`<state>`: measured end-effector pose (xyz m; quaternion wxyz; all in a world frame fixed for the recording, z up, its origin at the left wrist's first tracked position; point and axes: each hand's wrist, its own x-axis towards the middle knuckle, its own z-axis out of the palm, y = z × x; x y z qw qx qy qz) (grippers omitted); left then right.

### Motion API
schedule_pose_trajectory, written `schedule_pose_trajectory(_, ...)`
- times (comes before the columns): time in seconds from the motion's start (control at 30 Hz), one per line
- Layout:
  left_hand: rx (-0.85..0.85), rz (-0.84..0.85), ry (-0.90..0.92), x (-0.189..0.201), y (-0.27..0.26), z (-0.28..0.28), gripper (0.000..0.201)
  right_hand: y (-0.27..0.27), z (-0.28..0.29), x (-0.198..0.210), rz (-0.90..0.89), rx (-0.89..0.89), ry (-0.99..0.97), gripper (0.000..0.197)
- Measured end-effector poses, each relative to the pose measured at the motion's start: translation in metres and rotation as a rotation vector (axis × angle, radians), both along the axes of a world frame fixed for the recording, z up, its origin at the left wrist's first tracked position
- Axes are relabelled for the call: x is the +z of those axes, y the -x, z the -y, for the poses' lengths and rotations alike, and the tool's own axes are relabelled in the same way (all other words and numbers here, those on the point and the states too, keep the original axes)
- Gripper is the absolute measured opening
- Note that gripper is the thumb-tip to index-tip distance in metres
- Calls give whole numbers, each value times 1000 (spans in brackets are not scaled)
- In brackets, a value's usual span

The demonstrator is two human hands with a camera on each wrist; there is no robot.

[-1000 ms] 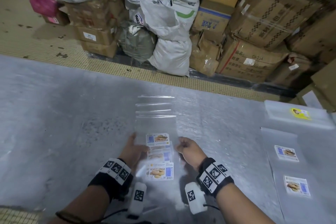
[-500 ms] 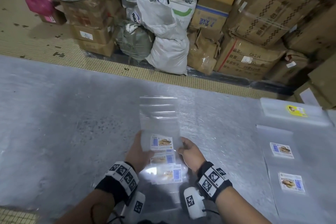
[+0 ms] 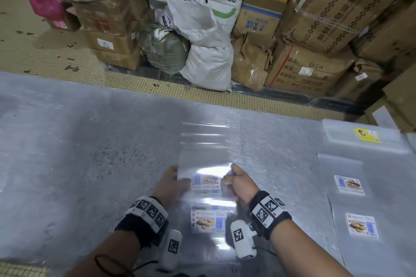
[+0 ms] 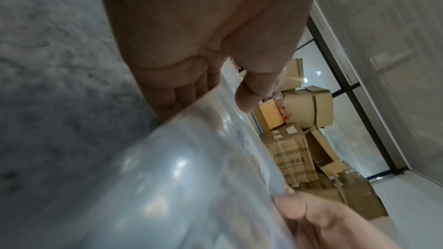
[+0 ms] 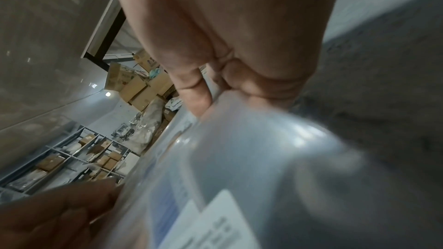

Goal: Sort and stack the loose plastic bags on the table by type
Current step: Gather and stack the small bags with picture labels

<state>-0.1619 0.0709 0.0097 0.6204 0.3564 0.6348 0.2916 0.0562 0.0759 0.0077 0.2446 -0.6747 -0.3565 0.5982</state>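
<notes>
Both hands hold a sheaf of clear plastic bags (image 3: pixel 206 159) with biscuit labels over the grey table (image 3: pixel 67 153). My left hand (image 3: pixel 173 183) grips the left edge, thumb on top and fingers under the bags (image 4: pixel 191 158). My right hand (image 3: pixel 236 183) pinches the right edge, thumb on top of the bags (image 5: pixel 263 149). One label (image 3: pixel 206 183) faces up between the hands; another label (image 3: pixel 208 221) reads BISKUT LENGA nearer me. The bags' far ends lie fanned on the table.
At the right lie more labelled clear bags (image 3: pixel 351 186) and, behind them, a stack of bags with a yellow label (image 3: pixel 364 136). Cardboard boxes (image 3: pixel 315 29) and white sacks (image 3: pixel 202 29) are piled on the tiled floor beyond the table's far edge.
The hands have moved up and away from me along the bags' edges, and the near part of the sheaf has lifted off the table. The top label now sits between the hands.
</notes>
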Motion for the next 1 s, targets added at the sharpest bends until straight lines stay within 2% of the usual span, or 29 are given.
schedule_pose_trajectory(0.07, 30, -6, 41, -2, 5, -12, 27, 1, 1, 1, -3, 4, 9, 35)
schedule_pose_trajectory(0.13, 29, -21, 65, -12, 7, -25, 34, 2, 3, 4, 0, 14, -11, 31)
schedule_pose_trajectory(0.27, -62, -108, 32, 1, -2, -30, 24, 5, 1, 8, -21, 15, -49, 36)
schedule_pose_trajectory(0.33, -73, -106, 16, 0, -3, -29, 29, 6, -1, 9, -12, 11, -53, 34)
schedule_pose_trajectory(0.47, -30, -103, -35, -5, -6, -25, 36, 2, -7, 12, 44, -24, -87, 17)
schedule_pose_trajectory(0.57, -2, -104, -84, -2, -11, -25, 33, 1, -11, 7, 65, -36, -86, 22)
schedule_pose_trajectory(0.7, -10, -72, -63, -1, -10, -30, 28, 2, -12, -6, 19, -23, -74, 44)
schedule_pose_trajectory(0.77, -64, -100, -95, -4, -8, -30, 43, 4, -9, -1, 7, -35, -81, 69)
schedule_pose_trajectory(0.8, -111, -127, -115, -6, -8, -30, 53, 4, -7, 2, -2, -39, -82, 75)
schedule_pose_trajectory(0.93, -231, -218, -177, -8, -7, -28, 82, 4, -3, 7, -41, -45, -135, 84)
schedule_pose_trajectory(1.0, -215, -228, -182, -6, -9, -29, 87, 4, -4, 7, -75, -37, -175, 82)
